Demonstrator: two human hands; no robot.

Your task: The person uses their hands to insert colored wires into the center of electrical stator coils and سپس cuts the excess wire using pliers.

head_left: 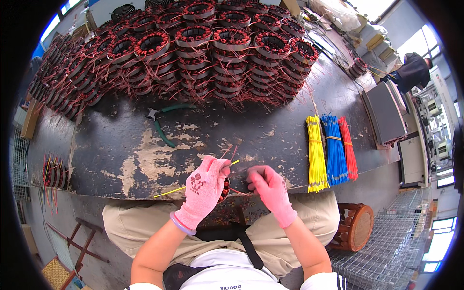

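Observation:
Both hands wear pink knit gloves and meet at the near edge of a worn black table point(121, 150). My left hand point(204, 191) pinches a thin yellow wire sleeve point(170, 192) that juts out to the left, and it rests against a round motor stator point(224, 189) with copper windings held between the hands. My right hand point(270, 187) grips copper lead wires point(238, 192) coming off that stator. Most of the stator is hidden behind the left glove.
Stacked copper-wound stators point(193, 53) fill the far half of the table. Green-handled pliers point(162, 123) lie mid-table. Bundles of yellow point(316, 152), blue point(333, 147) and red point(348, 147) sleeves lie at right. A wooden stool point(355, 227) stands lower right; another person point(413, 70) works far right.

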